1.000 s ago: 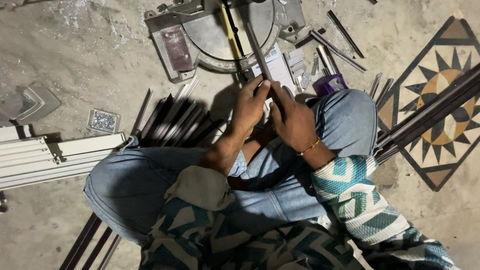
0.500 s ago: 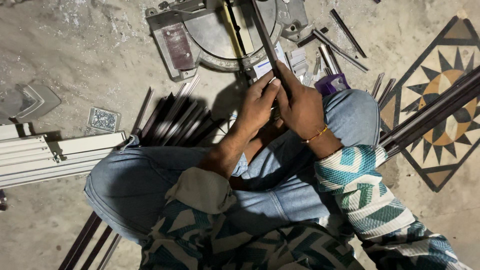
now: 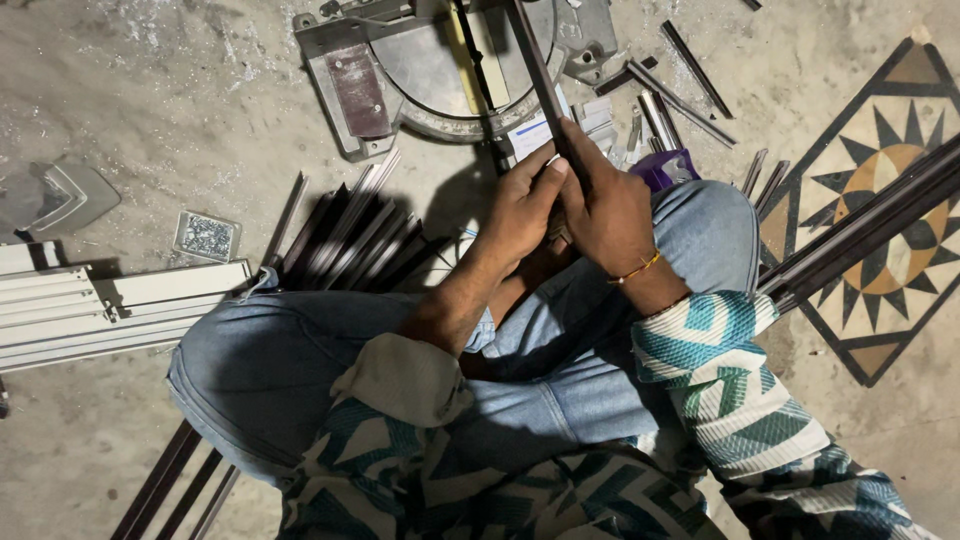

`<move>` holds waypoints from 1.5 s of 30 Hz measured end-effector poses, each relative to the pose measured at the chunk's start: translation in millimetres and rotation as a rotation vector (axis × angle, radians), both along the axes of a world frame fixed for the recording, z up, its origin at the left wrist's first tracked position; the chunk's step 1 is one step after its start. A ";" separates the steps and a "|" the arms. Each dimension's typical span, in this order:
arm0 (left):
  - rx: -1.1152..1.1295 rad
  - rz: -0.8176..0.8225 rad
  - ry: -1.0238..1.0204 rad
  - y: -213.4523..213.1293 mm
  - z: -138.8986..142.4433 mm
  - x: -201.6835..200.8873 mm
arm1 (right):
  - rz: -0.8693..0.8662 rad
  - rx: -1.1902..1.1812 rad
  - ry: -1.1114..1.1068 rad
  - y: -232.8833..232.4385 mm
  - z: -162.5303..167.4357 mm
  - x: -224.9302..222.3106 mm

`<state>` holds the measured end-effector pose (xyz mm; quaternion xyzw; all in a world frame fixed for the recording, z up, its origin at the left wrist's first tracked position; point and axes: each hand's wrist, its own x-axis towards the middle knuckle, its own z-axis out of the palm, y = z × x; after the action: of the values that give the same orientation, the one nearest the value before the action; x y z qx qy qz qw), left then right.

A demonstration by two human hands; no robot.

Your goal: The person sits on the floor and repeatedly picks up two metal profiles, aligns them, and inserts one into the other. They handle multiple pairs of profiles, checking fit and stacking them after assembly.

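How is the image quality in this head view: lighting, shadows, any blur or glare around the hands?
Head view: dim, uneven light; the floor is brighter upper left. A heavy shadow falls left of the left hand over the dark strips. Both hands, right hand too, look fairly sharp on the dark bar. Mild sheen on the saw base; no harsh glare. Edges bend slightly, wide-angle.

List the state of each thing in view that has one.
Left hand: closed round the dark metal strip.
Right hand: closed round the same strip.
Dark metal strip: held, lying across the mitre saw base.
Cut strips: lying loose on the floor.
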<state>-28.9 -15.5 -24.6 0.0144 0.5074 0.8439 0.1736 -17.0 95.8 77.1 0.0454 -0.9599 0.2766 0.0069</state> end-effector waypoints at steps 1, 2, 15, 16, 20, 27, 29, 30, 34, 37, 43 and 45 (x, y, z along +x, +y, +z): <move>0.008 -0.021 -0.033 -1.6 2.4 0.1 | -0.005 0.004 -0.009 -0.2 0.2 0.0; 0.016 -0.044 -0.066 -3.3 5.0 0.0 | -0.008 0.000 -0.016 -0.5 0.1 0.1; -0.046 -0.025 -0.052 -11.1 6.2 3.0 | -0.007 -0.021 0.107 -8.1 -20.0 10.2; -0.039 -0.012 -0.026 -10.9 3.4 3.0 | -0.023 -0.008 0.095 -9.3 -21.3 10.3; -0.043 0.014 -0.014 -9.4 -7.4 4.1 | -0.073 0.002 0.064 -13.6 -25.9 12.6; -0.106 0.094 0.079 -17.4 -8.9 2.3 | -0.036 -0.041 0.221 -26.8 -39.7 18.2; -0.225 0.087 0.024 -24.4 -3.8 1.5 | -0.088 -0.063 0.177 -32.7 -43.0 19.2; -0.259 0.086 0.032 -28.0 -0.9 0.9 | -0.121 -0.082 0.154 -35.8 -44.3 19.8; -0.348 0.075 0.012 -39.6 8.3 -1.4 | -0.190 -0.149 0.100 -47.0 -49.5 18.0; -0.310 0.117 0.010 -42.6 8.9 -4.8 | -0.205 -0.122 0.121 -54.6 -54.1 16.0; -0.263 0.173 0.097 -50.6 6.1 -12.0 | -0.200 -0.206 0.239 -70.4 -59.7 11.0; -0.269 0.164 0.093 -54.6 10.0 -14.4 | -0.215 -0.223 0.199 -73.6 -57.9 8.5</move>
<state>-43.3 -70.1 -14.6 -0.0117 0.6228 0.7781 0.0807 -8.5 22.1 19.2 -0.0311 -0.9171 0.3733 0.1366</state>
